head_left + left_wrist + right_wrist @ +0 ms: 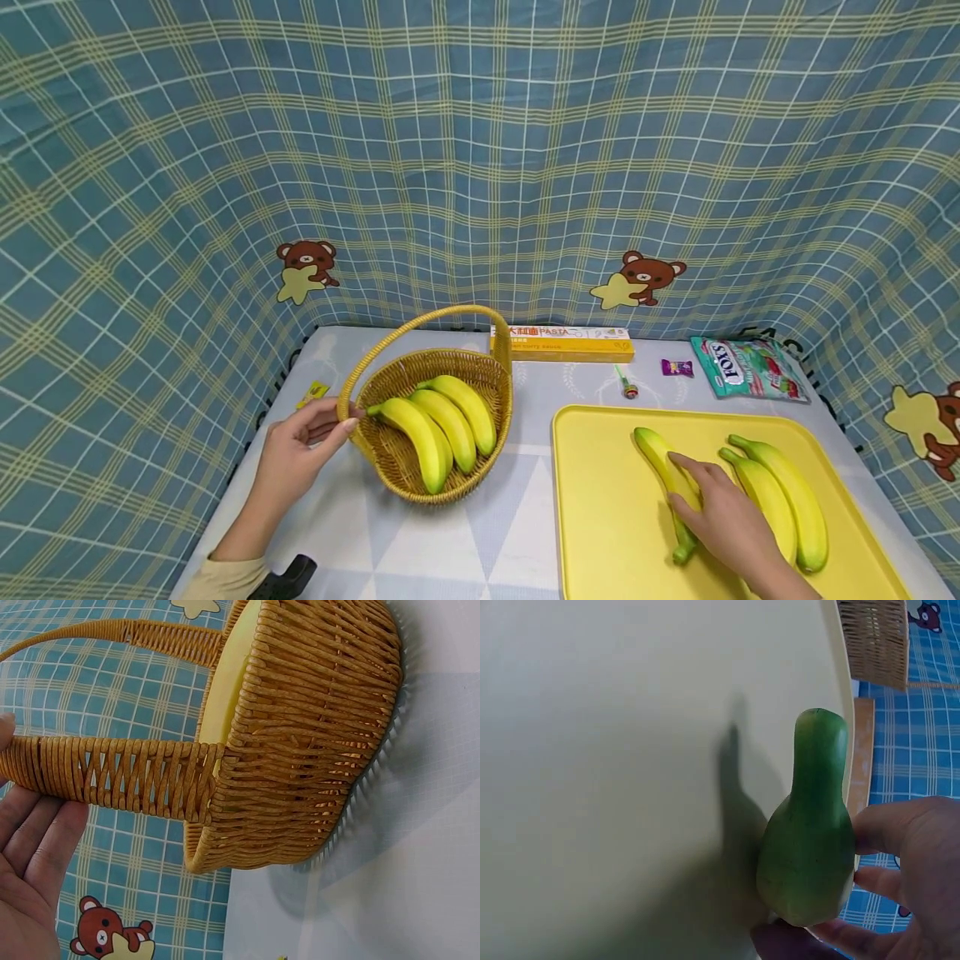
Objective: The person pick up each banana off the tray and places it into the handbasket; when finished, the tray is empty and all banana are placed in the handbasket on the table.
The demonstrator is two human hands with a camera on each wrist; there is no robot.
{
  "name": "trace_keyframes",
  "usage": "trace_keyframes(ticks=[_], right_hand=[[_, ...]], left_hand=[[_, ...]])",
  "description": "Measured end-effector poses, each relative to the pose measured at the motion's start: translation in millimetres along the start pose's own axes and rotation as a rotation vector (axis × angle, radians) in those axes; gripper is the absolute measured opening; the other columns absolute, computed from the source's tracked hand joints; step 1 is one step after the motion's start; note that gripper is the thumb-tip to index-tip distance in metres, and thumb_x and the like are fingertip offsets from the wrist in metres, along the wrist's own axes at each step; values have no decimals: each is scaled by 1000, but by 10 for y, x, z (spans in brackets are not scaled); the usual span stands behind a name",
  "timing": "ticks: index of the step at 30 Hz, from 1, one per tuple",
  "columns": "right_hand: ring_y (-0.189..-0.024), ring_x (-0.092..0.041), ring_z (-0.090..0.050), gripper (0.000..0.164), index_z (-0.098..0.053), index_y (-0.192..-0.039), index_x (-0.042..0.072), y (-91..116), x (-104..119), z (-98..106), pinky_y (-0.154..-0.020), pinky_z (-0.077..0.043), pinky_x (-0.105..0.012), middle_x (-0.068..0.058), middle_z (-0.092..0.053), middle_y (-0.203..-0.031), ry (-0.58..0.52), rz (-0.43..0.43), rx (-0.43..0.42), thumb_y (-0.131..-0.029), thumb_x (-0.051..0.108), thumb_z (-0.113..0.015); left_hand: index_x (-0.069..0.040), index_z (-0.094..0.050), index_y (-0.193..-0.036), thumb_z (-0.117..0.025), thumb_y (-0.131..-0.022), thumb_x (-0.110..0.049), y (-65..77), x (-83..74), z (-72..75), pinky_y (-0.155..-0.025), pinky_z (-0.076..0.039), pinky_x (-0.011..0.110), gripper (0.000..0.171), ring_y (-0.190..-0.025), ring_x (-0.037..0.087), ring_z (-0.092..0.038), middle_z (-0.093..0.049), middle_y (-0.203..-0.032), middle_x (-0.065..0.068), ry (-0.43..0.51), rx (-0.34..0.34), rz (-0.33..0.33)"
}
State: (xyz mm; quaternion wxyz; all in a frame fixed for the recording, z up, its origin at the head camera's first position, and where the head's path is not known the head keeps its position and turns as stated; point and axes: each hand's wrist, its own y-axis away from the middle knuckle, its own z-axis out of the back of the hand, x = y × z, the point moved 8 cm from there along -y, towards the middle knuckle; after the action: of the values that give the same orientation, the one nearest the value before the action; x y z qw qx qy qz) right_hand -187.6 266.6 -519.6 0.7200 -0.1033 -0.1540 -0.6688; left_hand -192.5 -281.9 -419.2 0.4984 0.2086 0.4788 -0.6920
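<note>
At the left, my left hand (296, 457) pinches the arched handle of a brown wicker basket (420, 365) between thumb and fingers. Several yellow bananas (453, 421) lie side by side in the basket. The left wrist view shows the handle (112, 772) and the basket's woven side. My right hand (731, 517) holds a banana (660, 458) over the yellow tray (600, 508), thumb on one side and fingers on the other. Its green stem end (819, 765) faces the right wrist camera, casting a shadow on the tray. Two more bananas (798, 500) lie right of that hand, partly hidden by it.
Behind the tray are a yellow pasta box (562, 346), a lollipop (627, 385), a purple wrapped candy (677, 367) and a teal candy bag (750, 369). A small yellow packet (313, 393) lies left of the basket. Checked cloth (480, 167) encloses the table's back and sides.
</note>
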Motion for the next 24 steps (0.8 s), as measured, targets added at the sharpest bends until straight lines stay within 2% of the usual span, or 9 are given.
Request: trace_keyframes(ticks=[5,14,21,24], right_hand=[[-98,-46,-65,62,-52,-147,11,-2,-25,-12,-71,-56,-59,-27,-59,-127,-15,-6,25,-94,35,-73],[-100,-42,-65,60,-54,-147,14,1,45,26,-69,-57,-57,-24,-59,-129,-25,39,-29,-93,29,-75],[-95,-26,-65,57,-56,-147,20,-43,358,160,-72,-57,-48,-17,-60,-132,-28,85,-59,-94,29,-75],[-91,-20,-64,56,-56,-147,22,-73,573,238,-68,-56,-41,-13,-60,-132,-39,144,-84,-94,27,-75]], left_hand=[[-10,-72,-113,-72,-95,-2,-1,-16,6,-81,-60,20,20,-98,3,-71,-76,-106,7,7,-6,-2],[-10,-72,-113,-73,-92,2,-3,-34,7,-80,-59,17,24,-96,1,-70,-76,-106,7,7,-26,5],[-10,-72,-114,-73,-93,1,-7,-46,10,-80,-59,18,23,-97,2,-70,-76,-106,7,16,-23,4],[-11,-72,-113,-73,-93,1,-9,-38,11,-80,-59,18,24,-97,2,-70,-76,-106,7,14,-23,9]])
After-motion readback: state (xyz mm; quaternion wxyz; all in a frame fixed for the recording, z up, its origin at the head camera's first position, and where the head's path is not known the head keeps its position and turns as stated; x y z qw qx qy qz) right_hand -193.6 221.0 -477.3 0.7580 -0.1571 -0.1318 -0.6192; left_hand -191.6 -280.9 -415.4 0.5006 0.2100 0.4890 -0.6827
